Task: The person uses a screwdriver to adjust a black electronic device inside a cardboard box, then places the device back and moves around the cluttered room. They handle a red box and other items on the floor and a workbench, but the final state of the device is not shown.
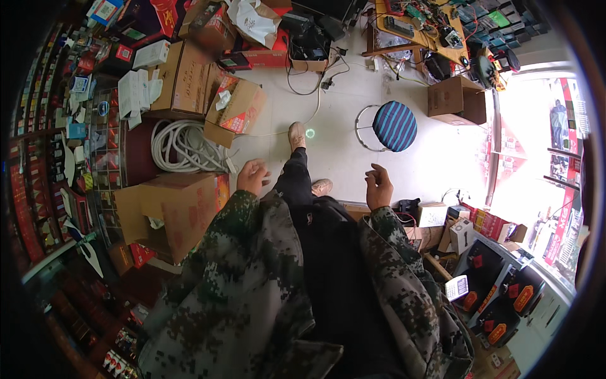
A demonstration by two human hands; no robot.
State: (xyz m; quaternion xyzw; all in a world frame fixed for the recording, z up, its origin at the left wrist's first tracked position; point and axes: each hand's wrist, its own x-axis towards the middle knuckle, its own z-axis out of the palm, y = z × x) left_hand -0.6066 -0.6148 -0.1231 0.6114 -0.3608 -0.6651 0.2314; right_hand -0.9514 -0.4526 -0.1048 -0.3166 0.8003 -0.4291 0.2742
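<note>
My left hand hangs in the air in front of me, its fingers loosely bent and apart, with nothing in them. The nearest things to it are the open cardboard box at the left and the coil of pale cable beyond that box. My right hand is likewise raised and empty, fingers slightly curled and apart. Past it on the floor stands a round stool with a blue-and-black striped seat. Neither hand touches anything. Both sleeves are camouflage cloth.
Stacked cartons line the left side beside a glass display case. A wooden table with electronic parts stands at the far right. An open carton sits beneath it. A dark cable trails across the pale floor.
</note>
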